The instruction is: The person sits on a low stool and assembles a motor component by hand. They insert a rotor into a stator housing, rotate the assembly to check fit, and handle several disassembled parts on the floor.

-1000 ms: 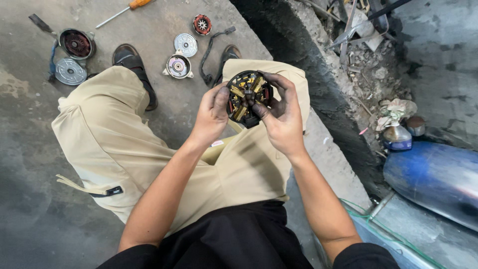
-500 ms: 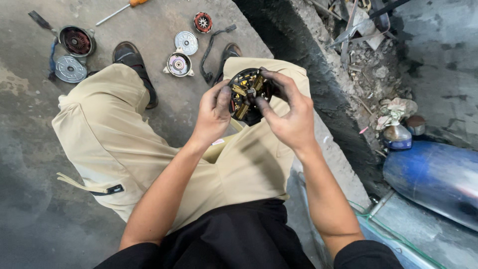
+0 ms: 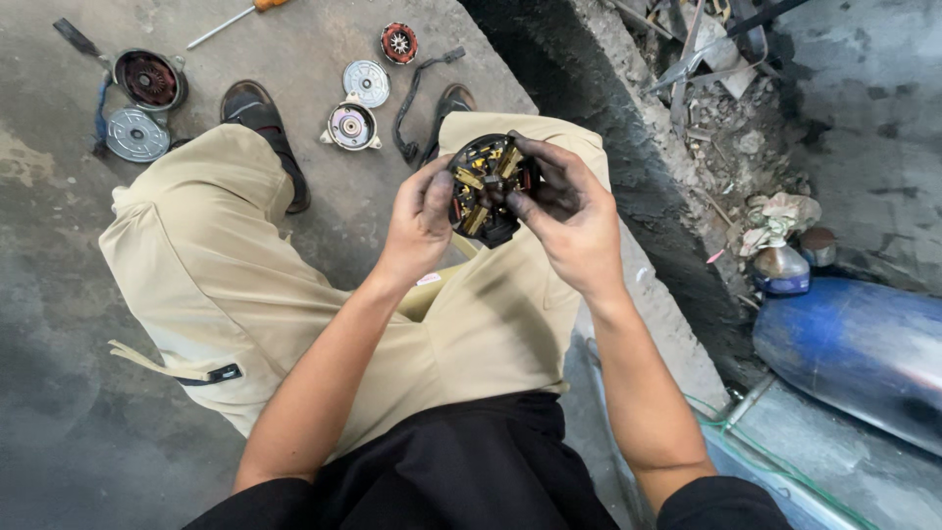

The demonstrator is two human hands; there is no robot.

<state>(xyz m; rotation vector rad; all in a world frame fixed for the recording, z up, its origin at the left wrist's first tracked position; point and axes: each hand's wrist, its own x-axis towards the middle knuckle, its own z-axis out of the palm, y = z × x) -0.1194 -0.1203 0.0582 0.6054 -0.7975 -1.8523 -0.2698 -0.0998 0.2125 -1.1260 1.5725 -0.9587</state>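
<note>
I squat on a concrete floor and hold a round black motor part with copper-coloured brush pieces (image 3: 483, 188) above my knees. My left hand (image 3: 420, 221) grips its left rim with grimy fingers. My right hand (image 3: 566, 218) wraps its right side, thumb and fingertips reaching onto the face of the part. Both hands are dirty with grease. My beige trousers (image 3: 245, 294) lie below the part.
On the floor ahead lie a round housing with a dark red winding (image 3: 149, 80), a grey metal disc (image 3: 136, 134), two silver covers (image 3: 351, 126), a small red rotor (image 3: 398, 42), a black cable (image 3: 412, 98) and a screwdriver (image 3: 235, 17). A rubble-filled ditch (image 3: 706, 118) and a blue cylinder (image 3: 854, 348) are to the right.
The hands have shifted slightly on the round part; my right fingers moved across its face and the part turned a little. Nothing on the floor moved.
</note>
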